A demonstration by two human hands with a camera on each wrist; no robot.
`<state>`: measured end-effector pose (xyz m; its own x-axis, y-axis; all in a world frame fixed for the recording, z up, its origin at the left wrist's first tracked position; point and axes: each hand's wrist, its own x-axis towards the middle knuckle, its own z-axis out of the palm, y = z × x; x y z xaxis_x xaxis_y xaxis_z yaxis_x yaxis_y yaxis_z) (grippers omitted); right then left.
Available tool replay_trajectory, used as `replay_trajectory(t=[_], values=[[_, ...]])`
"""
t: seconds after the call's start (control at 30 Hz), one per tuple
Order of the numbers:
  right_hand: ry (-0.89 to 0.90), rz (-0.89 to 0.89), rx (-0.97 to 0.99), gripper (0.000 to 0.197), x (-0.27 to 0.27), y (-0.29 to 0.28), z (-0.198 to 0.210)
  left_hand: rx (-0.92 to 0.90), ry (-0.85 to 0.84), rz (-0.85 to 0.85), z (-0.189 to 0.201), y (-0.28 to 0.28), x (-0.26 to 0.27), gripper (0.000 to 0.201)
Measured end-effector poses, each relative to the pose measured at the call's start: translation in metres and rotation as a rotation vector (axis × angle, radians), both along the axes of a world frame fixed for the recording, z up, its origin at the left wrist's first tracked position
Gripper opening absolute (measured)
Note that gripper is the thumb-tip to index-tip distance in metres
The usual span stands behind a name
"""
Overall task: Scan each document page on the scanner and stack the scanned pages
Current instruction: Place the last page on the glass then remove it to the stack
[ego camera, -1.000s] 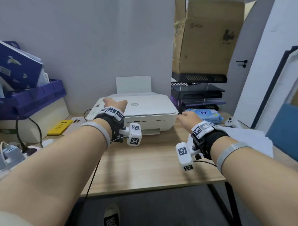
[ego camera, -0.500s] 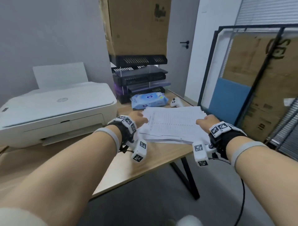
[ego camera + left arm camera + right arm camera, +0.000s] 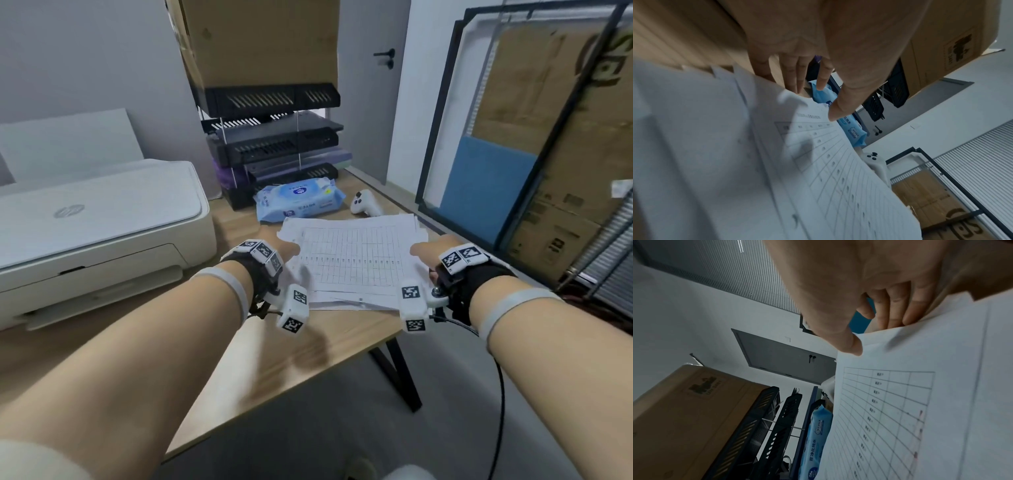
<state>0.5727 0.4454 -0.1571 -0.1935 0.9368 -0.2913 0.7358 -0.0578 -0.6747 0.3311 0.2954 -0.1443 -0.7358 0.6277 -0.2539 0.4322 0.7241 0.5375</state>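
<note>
A white scanner-printer (image 3: pixel 85 219) with its lid down stands at the left of the wooden desk (image 3: pixel 342 329). To its right lies a loose stack of pages (image 3: pixel 352 294); the top page (image 3: pixel 356 260) carries a printed grid table. My left hand (image 3: pixel 286 247) is at that page's left edge and my right hand (image 3: pixel 423 248) at its right edge. In the left wrist view the thumb (image 3: pixel 838 110) lies over the page (image 3: pixel 818 162) and the fingers (image 3: pixel 793 78) go under its edge. The right hand's thumb (image 3: pixel 853 345) and fingers (image 3: pixel 896 316) pinch the page (image 3: pixel 920 386) likewise.
A blue pack of wet wipes (image 3: pixel 298 200) and a white controller (image 3: pixel 364 204) lie just behind the stack. Black stacked paper trays (image 3: pixel 274 150) with a cardboard box (image 3: pixel 263 37) on top stand at the back. The desk's right edge is near; a dark metal frame (image 3: pixel 442 137) leans beyond it.
The view swung right, away from the scanner. Both hands moved from the scanner's front to the paper stack and took hold of the top page's two side edges.
</note>
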Motion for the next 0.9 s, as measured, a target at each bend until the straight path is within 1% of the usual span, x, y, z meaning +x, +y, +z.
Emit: replay_trajectory(t=[0.07, 0.13, 0.17, 0.2, 0.27, 0.33, 0.4, 0.47, 0.53, 0.57, 0.63, 0.67, 0.7, 0.77, 0.8, 0.87, 0.9], values=[[-0.058, -0.010, -0.009, 0.028, 0.000, 0.002, -0.002, -0.003, -0.013, 0.028, -0.001, 0.001, -0.004, 0.063], [-0.051, -0.005, -0.025, 0.029, 0.000, 0.002, -0.004, -0.005, -0.015, 0.025, -0.001, -0.001, -0.007, 0.055], [-0.029, -0.011, -0.042, 0.033, -0.002, 0.002, -0.006, -0.018, -0.010, 0.035, -0.002, -0.002, -0.010, 0.051], [-0.031, -0.017, -0.054, 0.032, -0.002, 0.000, -0.006, -0.021, -0.009, 0.048, -0.003, -0.003, -0.013, 0.049], [-0.059, -0.018, -0.051, 0.021, -0.003, -0.008, -0.003, -0.025, -0.007, 0.042, -0.005, -0.006, -0.015, 0.048], [-0.051, -0.035, -0.029, 0.017, -0.004, -0.013, -0.002, -0.036, -0.017, 0.025, -0.007, -0.009, -0.016, 0.055], [0.002, -0.042, 0.002, 0.013, -0.003, -0.018, 0.002, -0.022, -0.057, 0.018, -0.007, -0.014, -0.014, 0.062], [0.129, -0.018, 0.032, 0.015, 0.000, -0.022, 0.004, 0.025, -0.109, 0.041, -0.008, -0.018, -0.012, 0.064], [0.259, 0.007, 0.085, 0.022, 0.004, -0.033, 0.008, 0.101, -0.161, 0.055, -0.006, -0.028, -0.010, 0.070], [0.331, 0.012, 0.104, 0.025, 0.005, -0.041, 0.012, 0.145, -0.194, 0.063, -0.004, -0.037, -0.008, 0.079], [0.481, 0.015, 0.106, 0.029, 0.006, -0.047, 0.017, 0.237, -0.237, 0.091, 0.002, -0.055, -0.010, 0.113], [0.544, 0.018, 0.097, 0.027, 0.005, -0.049, 0.018, 0.311, -0.256, 0.098, 0.005, -0.066, -0.013, 0.123], [0.601, 0.037, 0.095, 0.026, 0.002, -0.052, 0.018, 0.399, -0.275, 0.099, 0.008, -0.079, -0.017, 0.121], [0.672, 0.071, 0.098, 0.022, -0.008, -0.070, 0.032, 0.571, -0.329, 0.132, 0.011, -0.099, -0.020, 0.097], [0.713, 0.083, 0.100, 0.021, -0.016, -0.083, 0.041, 0.638, -0.360, 0.155, 0.014, -0.113, -0.024, 0.088], [0.787, 0.097, 0.101, 0.023, -0.031, -0.105, 0.057, 0.754, -0.365, 0.182, 0.018, -0.139, -0.032, 0.086], [0.807, 0.125, 0.108, 0.023, -0.043, -0.119, 0.063, 0.804, -0.319, 0.190, 0.023, -0.161, -0.037, 0.088]])
